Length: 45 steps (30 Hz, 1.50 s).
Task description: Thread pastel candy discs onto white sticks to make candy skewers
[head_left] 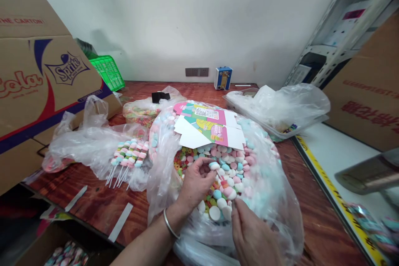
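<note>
My left hand (198,181), with a silver bangle on the wrist, pinches a white and blue marshmallow (213,166) between thumb and fingers. Lower right, my right hand (254,228) is closed around the lower end of a candy skewer (230,193). Its stick is mostly hidden; pink and white marshmallow and reddish gummy pieces show along it, pointing up toward the left hand. Both hands are over a large clear plastic bag (274,212) of pastel marshmallows (215,213). Gummy rings (181,160) lie at its left side. A printed card (212,124) rests on top.
Several finished skewers (129,153) lie on plastic at the left. A large carton (46,75) stands far left, a green basket (109,72) behind it. A plastic tub (268,120) sits at the back right. Below left, a box (40,245) holds wrapped sweets.
</note>
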Available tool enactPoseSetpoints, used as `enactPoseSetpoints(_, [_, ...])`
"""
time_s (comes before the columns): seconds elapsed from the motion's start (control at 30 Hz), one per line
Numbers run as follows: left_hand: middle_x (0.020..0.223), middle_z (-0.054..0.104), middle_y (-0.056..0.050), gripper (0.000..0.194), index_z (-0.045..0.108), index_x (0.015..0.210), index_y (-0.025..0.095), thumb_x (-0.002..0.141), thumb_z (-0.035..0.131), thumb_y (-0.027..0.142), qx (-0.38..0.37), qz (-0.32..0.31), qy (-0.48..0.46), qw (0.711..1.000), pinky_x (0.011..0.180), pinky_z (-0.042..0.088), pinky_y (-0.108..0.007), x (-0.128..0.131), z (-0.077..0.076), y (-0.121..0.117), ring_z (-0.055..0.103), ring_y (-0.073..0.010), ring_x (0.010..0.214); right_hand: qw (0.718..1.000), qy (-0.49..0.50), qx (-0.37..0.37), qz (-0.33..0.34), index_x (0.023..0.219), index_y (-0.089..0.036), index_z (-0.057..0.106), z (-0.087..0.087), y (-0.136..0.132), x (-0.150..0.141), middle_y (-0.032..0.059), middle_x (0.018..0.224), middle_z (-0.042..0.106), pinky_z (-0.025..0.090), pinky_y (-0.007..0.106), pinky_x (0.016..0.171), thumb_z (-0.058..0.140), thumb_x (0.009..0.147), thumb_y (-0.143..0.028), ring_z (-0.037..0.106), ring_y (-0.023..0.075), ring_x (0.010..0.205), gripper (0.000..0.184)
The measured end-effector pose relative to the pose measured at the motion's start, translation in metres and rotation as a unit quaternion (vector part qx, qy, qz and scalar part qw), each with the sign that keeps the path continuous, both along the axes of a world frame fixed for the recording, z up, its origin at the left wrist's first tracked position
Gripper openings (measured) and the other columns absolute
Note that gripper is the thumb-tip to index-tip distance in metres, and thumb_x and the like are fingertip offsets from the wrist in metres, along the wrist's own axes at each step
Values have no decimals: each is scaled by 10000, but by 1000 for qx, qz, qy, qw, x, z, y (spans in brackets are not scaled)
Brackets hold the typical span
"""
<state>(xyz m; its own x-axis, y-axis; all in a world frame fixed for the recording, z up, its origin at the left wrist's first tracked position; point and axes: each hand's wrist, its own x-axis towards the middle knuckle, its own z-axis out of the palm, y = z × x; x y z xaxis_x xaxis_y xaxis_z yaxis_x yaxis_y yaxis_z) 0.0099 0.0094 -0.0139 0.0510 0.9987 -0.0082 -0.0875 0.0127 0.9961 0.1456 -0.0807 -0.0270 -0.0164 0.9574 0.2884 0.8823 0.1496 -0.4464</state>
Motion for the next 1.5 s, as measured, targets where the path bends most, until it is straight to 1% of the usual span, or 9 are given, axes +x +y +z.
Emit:
enactPoseSetpoints(0.2, [924, 711, -41, 272, 660, 1016, 171, 759, 593, 111, 76, 23, 107, 991, 755, 529, -240, -1, -7, -4, 662, -138, 814, 997, -24, 71, 7, 736, -224, 536, 4, 6, -10, -13, 537, 596, 320, 254, 438, 286, 935, -174, 558, 129, 408, 324])
enactPoseSetpoints(0.33, [928, 703, -33, 293, 683, 1013, 188, 749, 591, 98, 119, 61, 181, 974, 720, 518, -233, -1, -10, -8, 648, -136, 788, 999, -25, 37, 11, 767, -225, 540, 1, 6, -13, -4, 590, 646, 336, 244, 461, 315, 916, -138, 624, 138, 484, 283])
enactPoseSetpoints(0.5, [932, 703, -37, 279, 689, 1007, 197, 769, 576, 106, 126, 53, 191, 972, 718, 506, -233, -1, -7, -17, 633, -144, 787, 998, -54, -30, 29, 829, -231, 566, -7, 4, -12, 16, 704, 705, 342, 242, 487, 314, 942, -165, 664, 145, 580, 284])
enactPoseSetpoints(0.63, [913, 703, -33, 277, 692, 1007, 214, 786, 563, 108, 145, 26, 208, 967, 720, 505, -241, -6, -11, -25, 631, -154, 783, 998, -62, -5, 19, 799, -229, 554, -7, 10, -15, 16, 646, 667, 335, 252, 482, 267, 949, -180, 642, 150, 539, 328])
enactPoseSetpoints(0.83, [1154, 667, -94, 492, 512, 1337, 204, 858, 487, 98, 184, 52, 305, 933, 934, 480, -331, -38, -16, -26, 628, -201, 1038, 990, -132, -45, -25, 830, -224, 569, -2, 31, -13, -9, 649, 642, 250, 254, 434, 380, 956, -252, 635, 162, 521, 229])
enactPoseSetpoints(0.97, [1041, 661, -96, 325, 653, 1097, 163, 863, 456, 53, 213, 93, 377, 897, 917, 477, -351, -60, -8, -8, 605, -204, 1013, 970, -226, -81, -33, 858, -233, 593, 10, 44, -12, -1, 836, 657, 143, 248, 432, 493, 907, -206, 626, 139, 522, 115])
enactPoseSetpoints(1.07, [898, 639, -65, 251, 676, 951, 154, 857, 476, 36, 226, 92, 416, 876, 815, 490, -321, -63, -6, 5, 599, -183, 880, 962, -258, -83, -6, 863, -231, 603, 21, 54, -17, -1, 824, 638, 116, 252, 429, 514, 883, -155, 610, 119, 519, 119])
enactPoseSetpoints(1.3, [898, 630, -71, 182, 682, 860, 169, 839, 539, 57, 212, 51, 516, 828, 778, 452, -360, -55, -6, 8, 562, -212, 853, 959, -264, -86, 47, 827, -210, 632, 45, 74, -30, 37, 777, 643, 256, 235, 458, 552, 815, -72, 637, 144, 594, 160])
enactPoseSetpoints(1.5, [906, 628, -68, 156, 650, 828, 174, 795, 570, 43, 210, 30, 501, 839, 783, 453, -370, -56, -5, 6, 555, -229, 887, 953, -268, -118, 83, 807, -218, 651, 59, 91, -31, 44, 791, 655, 250, 234, 483, 550, 803, -44, 638, 147, 597, 201])
